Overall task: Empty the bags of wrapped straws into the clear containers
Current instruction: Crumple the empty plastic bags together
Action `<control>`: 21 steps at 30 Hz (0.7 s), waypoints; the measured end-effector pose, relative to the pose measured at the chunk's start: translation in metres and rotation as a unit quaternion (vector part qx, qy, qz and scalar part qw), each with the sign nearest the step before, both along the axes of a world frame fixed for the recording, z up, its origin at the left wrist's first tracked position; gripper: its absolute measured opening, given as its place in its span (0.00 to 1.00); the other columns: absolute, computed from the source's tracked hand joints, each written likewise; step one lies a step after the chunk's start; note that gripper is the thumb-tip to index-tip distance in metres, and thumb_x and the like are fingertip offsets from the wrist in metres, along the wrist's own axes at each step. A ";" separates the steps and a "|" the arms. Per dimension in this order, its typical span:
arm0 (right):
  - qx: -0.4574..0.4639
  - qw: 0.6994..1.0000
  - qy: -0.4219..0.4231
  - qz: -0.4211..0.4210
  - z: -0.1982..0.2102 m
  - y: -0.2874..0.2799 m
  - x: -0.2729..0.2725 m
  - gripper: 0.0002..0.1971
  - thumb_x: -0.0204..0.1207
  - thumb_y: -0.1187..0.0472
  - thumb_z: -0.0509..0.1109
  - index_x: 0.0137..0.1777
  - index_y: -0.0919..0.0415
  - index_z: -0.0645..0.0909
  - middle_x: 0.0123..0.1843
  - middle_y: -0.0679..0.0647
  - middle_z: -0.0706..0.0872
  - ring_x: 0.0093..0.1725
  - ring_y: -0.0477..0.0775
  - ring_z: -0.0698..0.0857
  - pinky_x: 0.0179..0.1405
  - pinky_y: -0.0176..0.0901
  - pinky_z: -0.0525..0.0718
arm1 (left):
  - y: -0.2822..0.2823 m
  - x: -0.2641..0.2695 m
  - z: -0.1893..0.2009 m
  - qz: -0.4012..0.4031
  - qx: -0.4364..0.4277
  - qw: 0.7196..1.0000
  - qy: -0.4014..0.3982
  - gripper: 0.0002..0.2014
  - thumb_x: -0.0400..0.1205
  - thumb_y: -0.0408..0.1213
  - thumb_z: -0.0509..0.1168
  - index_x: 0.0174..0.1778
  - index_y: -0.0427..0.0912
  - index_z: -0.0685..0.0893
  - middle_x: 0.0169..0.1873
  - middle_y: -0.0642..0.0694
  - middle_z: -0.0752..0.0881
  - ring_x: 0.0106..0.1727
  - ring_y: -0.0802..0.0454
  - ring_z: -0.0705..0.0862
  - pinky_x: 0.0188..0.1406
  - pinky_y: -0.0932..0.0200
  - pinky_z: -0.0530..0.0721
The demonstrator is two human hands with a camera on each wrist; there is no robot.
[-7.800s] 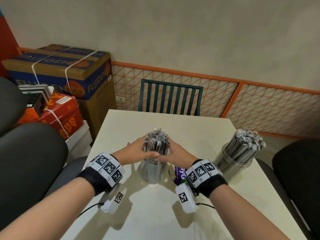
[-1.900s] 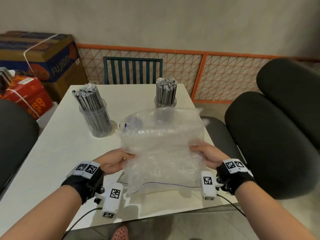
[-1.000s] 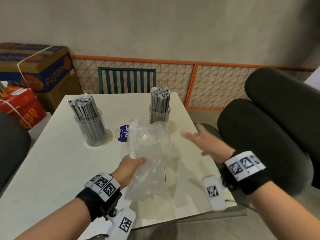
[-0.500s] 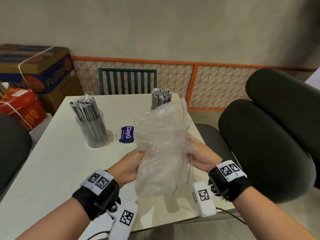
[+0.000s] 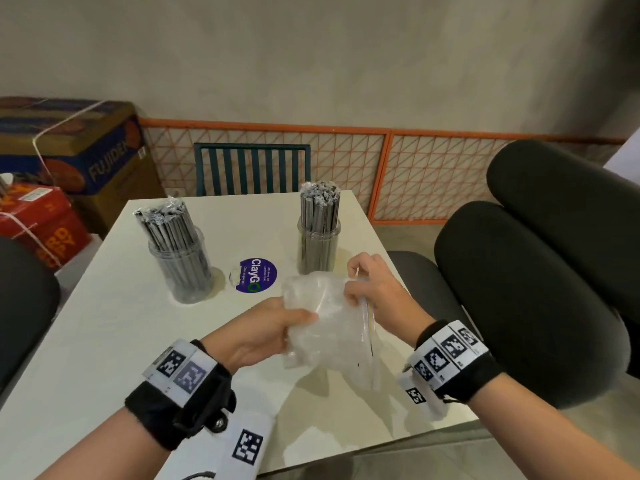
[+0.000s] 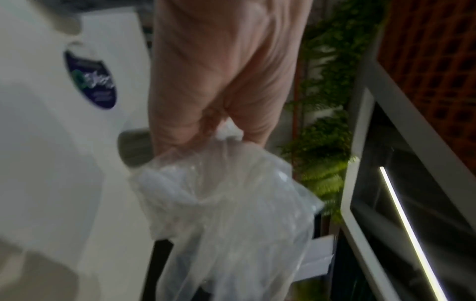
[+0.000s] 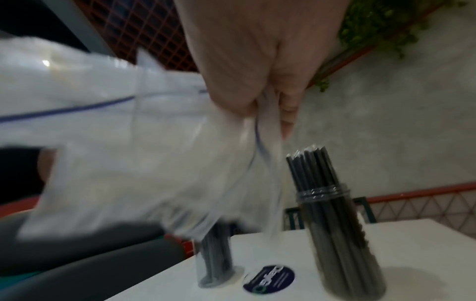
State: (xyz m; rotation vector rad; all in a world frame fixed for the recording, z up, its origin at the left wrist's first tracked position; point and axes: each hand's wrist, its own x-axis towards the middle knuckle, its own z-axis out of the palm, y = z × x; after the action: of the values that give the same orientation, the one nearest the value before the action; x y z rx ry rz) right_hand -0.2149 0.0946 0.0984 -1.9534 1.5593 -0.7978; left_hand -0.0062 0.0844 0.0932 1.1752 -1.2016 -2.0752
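Observation:
A crumpled clear plastic bag [image 5: 329,327] with no straws visible inside hangs above the near middle of the white table [image 5: 104,327]. My left hand [image 5: 270,327] grips its left side, seen in the left wrist view as bag [image 6: 226,203] under my left hand [image 6: 213,126]. My right hand [image 5: 363,289] pinches the bag's upper right edge, with bag [image 7: 144,158] bunched in my right hand [image 7: 262,106]. Two clear containers packed with upright grey wrapped straws stand behind: the left container [image 5: 180,258] and the right container [image 5: 318,237], the latter also right container [image 7: 342,234].
A round blue ClayGo sticker [image 5: 255,274] lies between the containers. Black padded chairs [image 5: 540,271] crowd the table's right side, a dark chair [image 5: 24,313] the left. A teal chair [image 5: 252,168] and orange mesh fence [image 5: 415,174] stand behind; cardboard boxes [image 5: 69,147] sit at left.
The bag was spread wide between both hands, then held by the left hand alone. The right hand came back to it, and both hands now bunch it smaller and lower.

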 end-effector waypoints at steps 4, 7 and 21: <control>0.024 0.989 0.147 -0.020 0.011 0.008 -0.026 0.29 0.76 0.76 0.58 0.73 0.49 0.72 0.78 0.52 0.63 0.78 0.55 0.58 0.76 0.45 0.59 | -0.011 0.000 -0.007 0.154 -0.212 0.943 -0.206 0.14 0.78 0.25 0.59 0.58 0.38 0.81 0.51 0.38 0.86 0.52 0.40 0.85 0.51 0.45 0.85; 0.021 0.999 0.014 -0.034 0.013 0.021 -0.005 0.24 0.83 0.60 0.60 0.79 0.54 0.64 0.79 0.51 0.64 0.79 0.51 0.64 0.79 0.44 0.64 | -0.006 -0.014 -0.003 0.202 -0.286 0.903 -0.249 0.14 0.80 0.26 0.58 0.59 0.39 0.81 0.46 0.43 0.84 0.48 0.43 0.82 0.47 0.52 0.82; 0.115 0.929 -0.351 -0.004 0.002 0.022 0.009 0.26 0.77 0.70 0.68 0.74 0.59 0.68 0.61 0.54 0.85 0.56 0.45 0.88 0.50 0.38 0.86 | -0.004 -0.040 0.021 0.014 -0.062 0.993 0.103 0.12 0.81 0.23 0.58 0.58 0.36 0.79 0.50 0.39 0.88 0.46 0.47 0.88 0.46 0.51 0.88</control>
State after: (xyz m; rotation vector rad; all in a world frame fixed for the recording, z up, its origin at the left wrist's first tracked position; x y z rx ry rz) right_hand -0.2060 0.1163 0.1002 -1.2793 1.1505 -1.1044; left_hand -0.0464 0.0805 0.1143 0.8922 -1.1906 -2.0132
